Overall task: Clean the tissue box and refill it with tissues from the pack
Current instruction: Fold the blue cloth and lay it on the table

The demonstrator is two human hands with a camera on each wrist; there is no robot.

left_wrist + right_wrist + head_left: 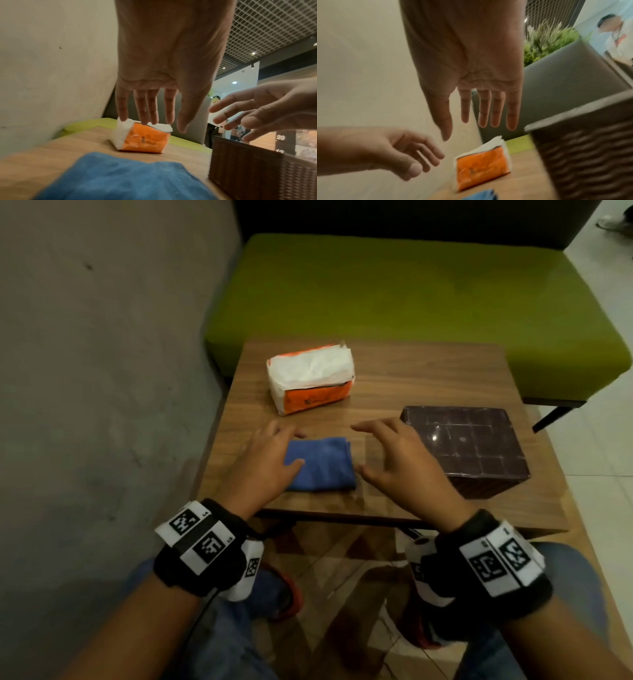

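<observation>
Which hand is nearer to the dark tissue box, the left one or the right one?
Right. The right hand hovers open just beside the tissue box, at its left edge. The left hand is farther away, at the left side of the blue cloth.

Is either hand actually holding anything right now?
No. The left hand hangs open by the blue cloth; the right hand is open, holding nothing.

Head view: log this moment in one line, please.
left hand: open, over cloth's left edge | right hand: open, empty | tissue box: untouched | tissue pack: open, on table
</observation>
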